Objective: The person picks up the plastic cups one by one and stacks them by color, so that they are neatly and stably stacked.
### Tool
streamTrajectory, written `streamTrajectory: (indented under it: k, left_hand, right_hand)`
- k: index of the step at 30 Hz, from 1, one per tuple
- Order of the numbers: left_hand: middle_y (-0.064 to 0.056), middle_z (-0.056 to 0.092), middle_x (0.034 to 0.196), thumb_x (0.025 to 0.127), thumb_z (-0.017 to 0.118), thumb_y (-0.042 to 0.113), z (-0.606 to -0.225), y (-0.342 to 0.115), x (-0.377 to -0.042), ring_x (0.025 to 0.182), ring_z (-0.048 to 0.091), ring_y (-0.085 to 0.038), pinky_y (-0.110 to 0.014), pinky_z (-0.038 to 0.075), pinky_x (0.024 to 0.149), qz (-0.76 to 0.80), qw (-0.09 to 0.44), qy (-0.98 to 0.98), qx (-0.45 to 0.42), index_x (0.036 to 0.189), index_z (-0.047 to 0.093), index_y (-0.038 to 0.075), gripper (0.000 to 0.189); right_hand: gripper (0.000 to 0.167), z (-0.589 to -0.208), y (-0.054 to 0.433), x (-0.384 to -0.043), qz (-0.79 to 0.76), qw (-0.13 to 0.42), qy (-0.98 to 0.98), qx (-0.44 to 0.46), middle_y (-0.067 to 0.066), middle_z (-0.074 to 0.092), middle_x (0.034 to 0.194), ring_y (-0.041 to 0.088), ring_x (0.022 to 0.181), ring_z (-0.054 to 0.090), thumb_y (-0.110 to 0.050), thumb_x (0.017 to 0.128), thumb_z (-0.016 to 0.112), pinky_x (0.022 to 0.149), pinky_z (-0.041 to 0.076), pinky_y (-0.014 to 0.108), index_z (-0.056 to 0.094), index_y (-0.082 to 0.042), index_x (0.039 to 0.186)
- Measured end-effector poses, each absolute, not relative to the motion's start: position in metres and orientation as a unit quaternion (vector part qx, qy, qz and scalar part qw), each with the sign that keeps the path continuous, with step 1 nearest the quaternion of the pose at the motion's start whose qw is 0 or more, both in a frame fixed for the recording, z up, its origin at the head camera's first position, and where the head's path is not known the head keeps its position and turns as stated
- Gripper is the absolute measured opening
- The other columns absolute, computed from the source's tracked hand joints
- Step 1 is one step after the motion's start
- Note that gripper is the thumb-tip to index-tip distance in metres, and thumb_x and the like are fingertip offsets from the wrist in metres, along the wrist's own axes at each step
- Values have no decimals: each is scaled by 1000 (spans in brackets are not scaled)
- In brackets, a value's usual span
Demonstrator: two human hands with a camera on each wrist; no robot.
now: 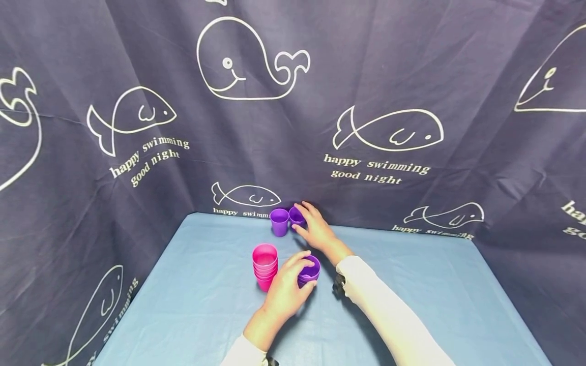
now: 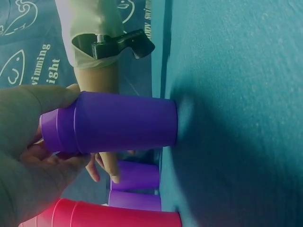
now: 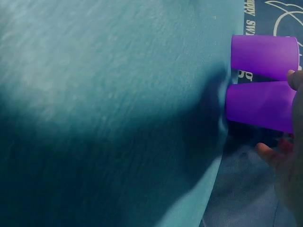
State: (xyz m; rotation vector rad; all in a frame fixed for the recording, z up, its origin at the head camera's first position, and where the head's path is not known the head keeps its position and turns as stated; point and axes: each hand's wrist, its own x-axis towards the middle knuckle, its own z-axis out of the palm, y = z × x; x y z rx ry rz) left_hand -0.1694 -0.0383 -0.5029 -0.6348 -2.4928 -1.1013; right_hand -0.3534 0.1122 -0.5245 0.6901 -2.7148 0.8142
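My left hand [image 1: 286, 287] grips a small stack of purple cups [image 2: 125, 120] near the rims, thumb on one side and fingers on the other. In the left wrist view the stack's base is at the blue cloth. Farther back, my right hand [image 1: 317, 229] is spread around a single purple cup [image 3: 260, 105]. The right wrist view has one fingertip by this cup's rim and another finger standing apart from its side. A second purple cup [image 1: 279, 222] stands close on its left. The stack of pink cups [image 1: 265, 269] stands just left of my left hand.
Blue cloth [image 1: 192, 305] covers the table. A dark curtain [image 1: 293, 132] with white whale and fish drawings hangs right behind the back cups and along both sides.
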Motion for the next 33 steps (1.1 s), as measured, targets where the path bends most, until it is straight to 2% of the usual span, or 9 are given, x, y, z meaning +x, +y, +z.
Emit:
streamTrajectory:
  k: [6,11,15,19,24,33]
  left_hand:
    - [-2,65,147,83,90,14,-502,-37,-170,136,64,-22,-39,55,112,-389,164,-879,-221,120,74,12,40]
    - [-2,65,148,83,90,15,-502,-37,-170,136,64,-22,-39,55,112,-388,162,-880,-223,121,73,13,42]
    - [-3,65,148,83,91,15,-501,-37,-170,136,64,-23,-40,55,112,-390,163,-878,-227,126,73,11,46]
    - [-4,64,151,84,90,15,-501,-37,-171,138,63,-23,-41,54,114,-383,160,-881,-228,137,69,11,57]
    - [-8,60,155,86,88,18,-503,-38,-170,143,59,-25,-43,51,117,-373,148,-890,-217,150,59,13,70]
    - [-12,63,149,85,90,20,-506,-43,-172,136,63,-28,-45,52,115,-389,128,-893,-189,154,52,13,79]
  right_hand:
    - [67,-526,112,-356,260,101,-932,232,16,34,171,37,158,35,-32,103,68,129,35,53,41,-21,163]
    - [66,-531,114,-359,260,116,-932,223,17,45,159,37,147,49,-30,103,69,124,43,52,42,-20,162]
    - [72,-531,115,-356,290,116,-927,206,17,47,151,36,136,57,-28,101,73,120,47,50,39,-15,163]
    - [82,-529,117,-349,329,125,-915,197,20,50,147,36,131,60,-24,95,80,120,47,49,38,-6,162]
    - [86,-531,120,-340,352,153,-902,198,21,55,139,35,125,63,-22,85,89,116,51,49,45,1,156]
    - [74,-526,125,-327,400,191,-871,211,18,56,126,35,117,62,-18,76,95,109,55,50,62,0,140]
